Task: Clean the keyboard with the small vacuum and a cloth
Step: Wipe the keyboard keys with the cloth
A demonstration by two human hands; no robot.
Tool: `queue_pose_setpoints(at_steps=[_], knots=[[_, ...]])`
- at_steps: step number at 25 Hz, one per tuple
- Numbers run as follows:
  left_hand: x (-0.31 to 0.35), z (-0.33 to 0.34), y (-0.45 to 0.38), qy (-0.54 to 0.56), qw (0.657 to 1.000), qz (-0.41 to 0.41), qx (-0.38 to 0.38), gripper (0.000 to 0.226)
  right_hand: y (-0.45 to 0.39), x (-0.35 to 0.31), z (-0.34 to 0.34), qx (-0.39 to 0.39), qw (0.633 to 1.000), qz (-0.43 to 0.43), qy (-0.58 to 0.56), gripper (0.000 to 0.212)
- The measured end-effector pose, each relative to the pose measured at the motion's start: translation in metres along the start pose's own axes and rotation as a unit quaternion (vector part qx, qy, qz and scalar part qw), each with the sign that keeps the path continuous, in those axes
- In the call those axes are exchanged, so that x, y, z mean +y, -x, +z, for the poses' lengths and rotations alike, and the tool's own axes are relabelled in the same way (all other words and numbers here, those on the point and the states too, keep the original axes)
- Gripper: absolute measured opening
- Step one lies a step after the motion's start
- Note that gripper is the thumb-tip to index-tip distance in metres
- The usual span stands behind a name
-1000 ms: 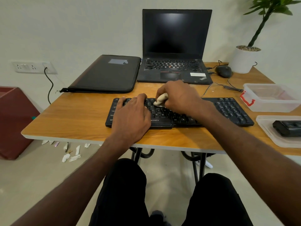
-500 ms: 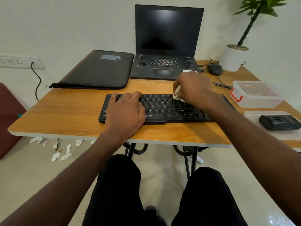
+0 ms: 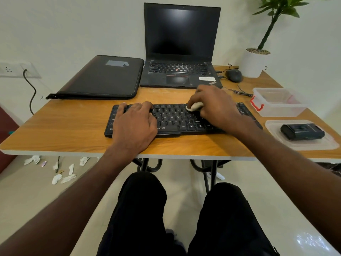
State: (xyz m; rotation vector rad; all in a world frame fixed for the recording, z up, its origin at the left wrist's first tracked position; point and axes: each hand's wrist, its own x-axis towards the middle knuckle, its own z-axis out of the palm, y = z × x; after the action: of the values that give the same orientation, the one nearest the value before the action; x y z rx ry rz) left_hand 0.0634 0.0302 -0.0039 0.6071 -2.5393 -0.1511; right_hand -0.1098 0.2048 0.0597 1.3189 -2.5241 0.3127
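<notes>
A black keyboard (image 3: 175, 119) lies across the wooden table (image 3: 64, 126) in front of me. My left hand (image 3: 135, 124) rests flat on its left half, fingers reaching the top rows. My right hand (image 3: 215, 106) grips a small wad of white cloth (image 3: 194, 107) and presses it on the upper keys right of centre; most of the cloth is hidden under the fingers. The small black vacuum (image 3: 302, 131) lies on a clear lid (image 3: 304, 145) at the table's right edge, away from both hands.
An open black laptop (image 3: 181, 47) stands behind the keyboard, a black sleeve (image 3: 103, 78) to its left. A mouse (image 3: 234, 75), a potted plant (image 3: 255, 61) and a clear box (image 3: 278, 102) fill the right side. Paper scraps (image 3: 62, 172) litter the floor.
My right hand has carried the cloth rightward along the upper keys, from the middle to right of centre. My left hand stays on the keyboard's left half.
</notes>
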Motion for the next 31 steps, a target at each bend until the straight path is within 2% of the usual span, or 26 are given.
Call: queue_pose_setpoints(at_steps=[3, 4, 6, 8, 10, 12, 14, 16, 19, 22, 24, 25, 26, 27, 28, 29, 31], knots=[[0.001, 0.001, 0.001, 0.005, 1.000, 0.003, -0.002, 0.042, -0.001, -0.006, 0.005, 0.027, 0.997, 0.069, 0.015, 0.025], [0.000, 0.000, 0.001, 0.004, 1.000, 0.004, -0.004, 0.041, -0.003, -0.015, 0.006, 0.029, 0.997, 0.068, 0.004, 0.022], [0.000, 0.000, 0.001, 0.003, 1.000, 0.004, -0.004, 0.041, -0.003, -0.036, 0.009, 0.010, 1.000, 0.011, -0.026, 0.024], [0.000, 0.000, 0.000, 0.000, 1.000, 0.002, -0.001, 0.043, -0.001, -0.041, 0.008, 0.007, 1.000, -0.016, -0.009, 0.026], [0.000, 0.000, 0.000, -0.004, 1.000, 0.002, 0.001, 0.043, -0.003, -0.027, 0.000, 0.005, 0.999, 0.028, 0.034, 0.023], [0.000, 0.000, 0.000, 0.000, 1.000, 0.003, 0.003, 0.040, -0.005, -0.011, -0.012, -0.030, 0.992, 0.098, 0.080, 0.024], [0.000, 0.000, 0.001, 0.004, 1.000, 0.007, 0.001, 0.039, -0.006, -0.005, -0.019, -0.052, 0.984, 0.150, 0.082, 0.028], [-0.001, 0.001, 0.000, 0.003, 1.000, 0.008, 0.000, 0.040, -0.002, -0.013, -0.018, -0.046, 0.981, 0.162, 0.098, 0.031], [0.002, 0.002, 0.000, 0.002, 1.000, 0.012, -0.001, 0.043, 0.007, -0.036, -0.013, -0.019, 0.985, 0.128, 0.111, 0.032], [0.002, 0.001, 0.000, 0.001, 1.000, 0.012, -0.002, 0.040, 0.003, -0.050, -0.003, -0.018, 0.996, 0.086, -0.002, 0.023], [0.004, 0.000, 0.001, 0.012, 1.000, 0.009, -0.004, 0.038, 0.000, -0.052, -0.001, -0.025, 0.984, 0.107, -0.143, 0.021], [0.005, -0.002, 0.002, 0.023, 1.000, 0.011, 0.000, 0.038, -0.001, -0.052, -0.003, -0.014, 0.955, 0.141, -0.260, 0.023], [0.006, -0.004, 0.003, 0.043, 0.999, 0.014, 0.012, 0.038, 0.000, -0.053, -0.006, -0.001, 0.905, 0.184, -0.383, 0.025], [0.005, -0.009, 0.003, 0.068, 0.997, 0.012, 0.033, 0.039, 0.001, -0.055, -0.008, 0.014, 0.852, 0.224, -0.472, 0.026], [0.001, -0.014, 0.002, 0.096, 0.994, 0.005, 0.059, 0.039, 0.001, -0.055, -0.009, 0.024, 0.817, 0.251, -0.519, 0.027], [-0.007, -0.022, 0.001, 0.120, 0.990, 0.000, 0.079, 0.039, 0.000, -0.055, -0.009, 0.027, 0.801, 0.265, -0.536, 0.025], [-0.035, -0.038, -0.001, 0.179, 0.981, -0.021, 0.066, 0.047, -0.006, -0.061, -0.005, -0.001, 0.803, 0.255, -0.539, 0.019]])
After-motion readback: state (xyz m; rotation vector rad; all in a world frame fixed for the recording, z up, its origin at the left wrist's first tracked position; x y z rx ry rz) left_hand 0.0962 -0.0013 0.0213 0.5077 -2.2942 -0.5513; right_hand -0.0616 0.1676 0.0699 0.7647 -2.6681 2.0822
